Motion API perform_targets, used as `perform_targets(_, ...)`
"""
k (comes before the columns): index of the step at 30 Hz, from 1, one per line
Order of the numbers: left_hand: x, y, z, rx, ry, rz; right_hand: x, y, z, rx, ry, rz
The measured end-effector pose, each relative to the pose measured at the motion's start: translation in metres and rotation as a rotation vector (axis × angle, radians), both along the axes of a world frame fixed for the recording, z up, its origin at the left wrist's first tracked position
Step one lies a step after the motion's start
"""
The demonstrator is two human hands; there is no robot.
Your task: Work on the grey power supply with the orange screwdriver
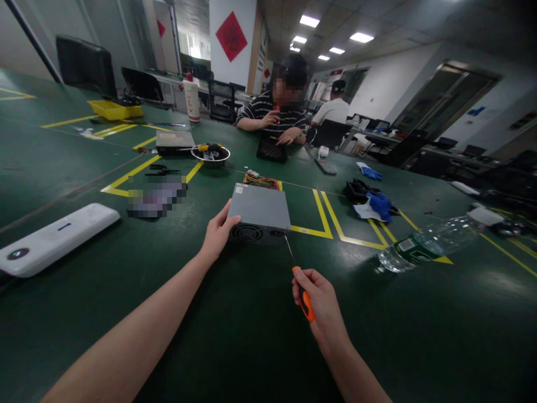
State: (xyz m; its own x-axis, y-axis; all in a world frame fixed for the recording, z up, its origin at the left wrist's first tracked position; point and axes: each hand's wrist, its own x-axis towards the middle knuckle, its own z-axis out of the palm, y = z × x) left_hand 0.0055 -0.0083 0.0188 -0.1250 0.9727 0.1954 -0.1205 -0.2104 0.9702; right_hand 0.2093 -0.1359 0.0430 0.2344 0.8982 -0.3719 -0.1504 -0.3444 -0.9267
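A grey computer power supply (262, 204) lies on the green table, its fan grille and socket side facing me. Coloured cables (264, 181) spill from its far side. My left hand (218, 230) grips its left edge, thumb over the top corner. In my right hand (316, 296) is a screwdriver (302, 292) with an orange and black handle, fingers wrapped round it. Its thin shaft points up toward the lower right corner of the socket side; whether the tip touches a screw there is too small to tell.
A clear bottle (419, 246) lies tilted at right, near blue gloves (380, 206). Left are a long white device (59, 238), a metal bowl (211, 161) with tools, a metal box (174, 143) and a yellow tray (114, 109). Across the table sits a person (272, 112) with a black part (271, 148).
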Motion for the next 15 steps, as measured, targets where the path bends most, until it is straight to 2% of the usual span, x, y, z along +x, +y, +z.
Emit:
perform_targets(4,0.000,-0.001,0.000,-0.013,-0.010,0.007,0.008,0.004,-0.005,0.049,-0.186,0.042)
perform_targets(7,0.000,-0.001,0.002,-0.009,-0.008,0.006,0.013,0.005,-0.002,0.101,-0.377,0.081)
perform_targets(15,0.001,-0.002,0.003,-0.031,-0.024,0.026,0.010,0.000,0.020,0.320,-1.143,0.086)
